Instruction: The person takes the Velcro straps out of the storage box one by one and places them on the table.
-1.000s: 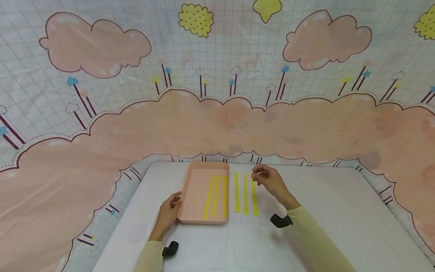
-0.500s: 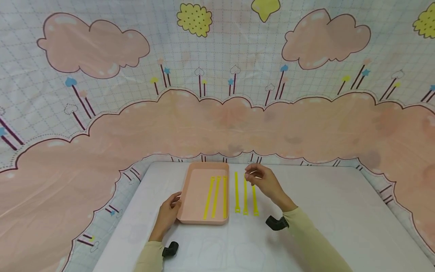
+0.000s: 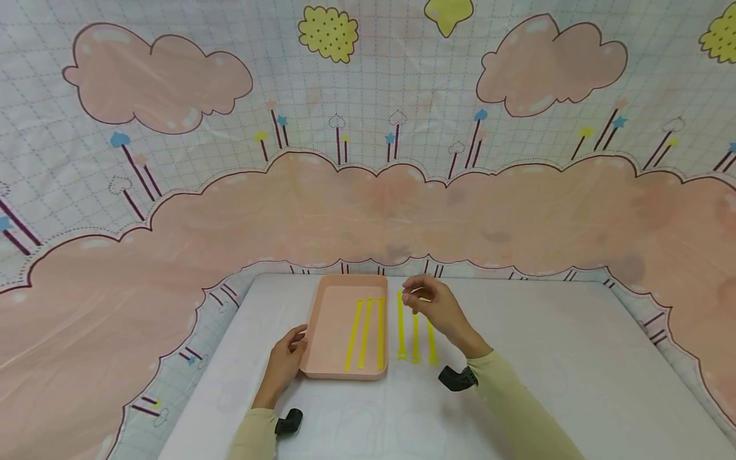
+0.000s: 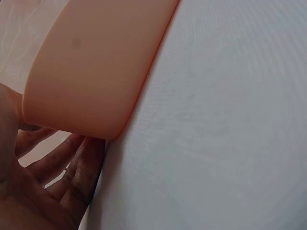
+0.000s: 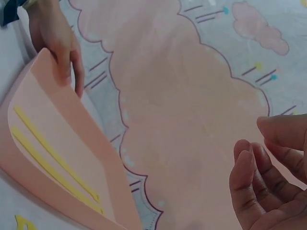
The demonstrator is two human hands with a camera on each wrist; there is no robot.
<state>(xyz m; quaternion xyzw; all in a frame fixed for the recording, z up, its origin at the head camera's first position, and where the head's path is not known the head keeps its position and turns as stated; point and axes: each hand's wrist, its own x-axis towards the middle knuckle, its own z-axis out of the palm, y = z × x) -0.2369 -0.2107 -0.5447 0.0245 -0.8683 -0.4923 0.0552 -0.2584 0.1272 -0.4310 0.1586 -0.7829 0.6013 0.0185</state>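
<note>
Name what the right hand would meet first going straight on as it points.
Likely the strip just outside the tray; depth is unclear, so the right hand might pass above it.

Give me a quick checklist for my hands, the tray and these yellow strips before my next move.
1. Tray steadied: ok, the left hand touches its left side.
2. Right hand free: ok, the right wrist view shows nothing between its fingers.
3. Inside strips apart: ok, three lie side by side without touching.
4. Outside strips fully visible: not ok, the right hand hides parts in the head view.
5. Room in the tray: ok, its left part is bare.
6. Left hand's grip firmness: cannot tell.
</note>
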